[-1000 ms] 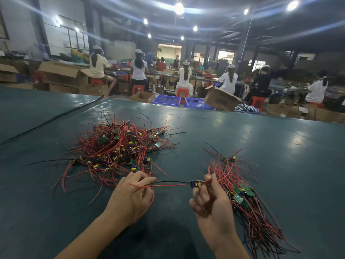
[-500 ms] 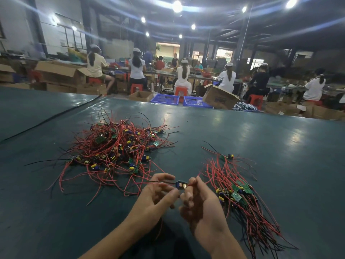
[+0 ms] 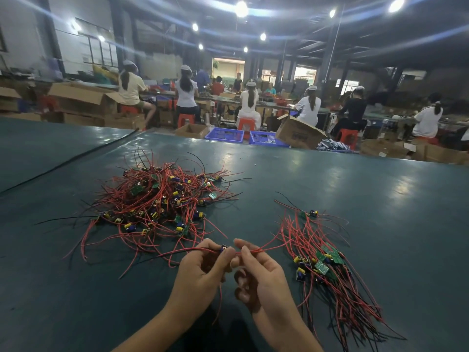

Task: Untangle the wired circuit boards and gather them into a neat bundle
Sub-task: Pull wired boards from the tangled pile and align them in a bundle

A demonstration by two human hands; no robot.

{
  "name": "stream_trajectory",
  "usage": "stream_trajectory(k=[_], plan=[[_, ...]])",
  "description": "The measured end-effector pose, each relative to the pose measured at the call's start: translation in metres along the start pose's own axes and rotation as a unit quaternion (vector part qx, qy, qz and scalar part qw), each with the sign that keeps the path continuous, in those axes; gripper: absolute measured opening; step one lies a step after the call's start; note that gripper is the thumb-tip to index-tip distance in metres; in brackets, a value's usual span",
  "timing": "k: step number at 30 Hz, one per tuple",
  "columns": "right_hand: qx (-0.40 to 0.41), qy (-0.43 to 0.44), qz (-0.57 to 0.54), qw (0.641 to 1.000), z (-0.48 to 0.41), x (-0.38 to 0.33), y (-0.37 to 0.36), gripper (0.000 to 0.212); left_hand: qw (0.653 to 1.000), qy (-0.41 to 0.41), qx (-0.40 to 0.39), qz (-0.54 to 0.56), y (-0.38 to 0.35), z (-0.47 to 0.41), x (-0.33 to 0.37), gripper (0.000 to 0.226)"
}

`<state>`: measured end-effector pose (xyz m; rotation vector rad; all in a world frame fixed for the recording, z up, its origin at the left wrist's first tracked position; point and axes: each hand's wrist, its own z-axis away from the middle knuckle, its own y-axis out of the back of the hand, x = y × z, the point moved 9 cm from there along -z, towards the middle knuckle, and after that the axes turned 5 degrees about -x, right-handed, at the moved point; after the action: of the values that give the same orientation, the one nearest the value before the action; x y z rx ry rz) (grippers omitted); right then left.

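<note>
Left hand on small red-wired board

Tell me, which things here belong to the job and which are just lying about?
Job: tangled pile; neat bundle; wired board, pinched between left hand and right hand.
Lying about: blue baskets; cardboard box.

Both hands are bare: the left hand and the right hand have slim fingers. The left forearm and the right forearm are bare too, uncovered all the way to the near edge of the view.
</note>
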<state>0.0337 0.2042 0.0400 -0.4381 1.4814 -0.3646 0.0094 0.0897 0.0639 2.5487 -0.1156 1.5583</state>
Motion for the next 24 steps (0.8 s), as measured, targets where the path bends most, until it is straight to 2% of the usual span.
stream_trajectory(k=[3, 5, 9, 15, 21, 24], plan=[[0.014, 0.026, 0.04, 0.999, 0.001, 0.0, -0.005, 0.021, 0.998, 0.024, 0.03, 0.044, 0.002, 0.002, -0.006, 0.024], [0.056, 0.031, 0.046, 0.997, 0.0, 0.003, 0.0, 0.02, 0.997, 0.04, 0.036, 0.058, 0.001, 0.004, -0.011, 0.027], [0.132, 0.021, 0.027, 0.991, -0.001, 0.004, 0.013, 0.032, 0.999, 0.03, 0.024, 0.02, -0.003, 0.003, -0.011, 0.025], [0.21, 0.056, -0.041, 0.975, -0.007, -0.018, 0.058, 0.028, 0.998, 0.027, 0.048, 0.039, 0.005, -0.004, -0.002, 0.03], [0.236, 0.111, -0.071, 0.963, -0.007, -0.027, 0.076, 0.029, 0.997, 0.035, 0.05, 0.054, 0.001, -0.002, 0.001, 0.033], [0.211, 0.11, -0.042, 0.97, -0.005, -0.024, 0.064, 0.025, 0.994, 0.047, 0.06, 0.083, 0.002, -0.001, -0.003, 0.033]])
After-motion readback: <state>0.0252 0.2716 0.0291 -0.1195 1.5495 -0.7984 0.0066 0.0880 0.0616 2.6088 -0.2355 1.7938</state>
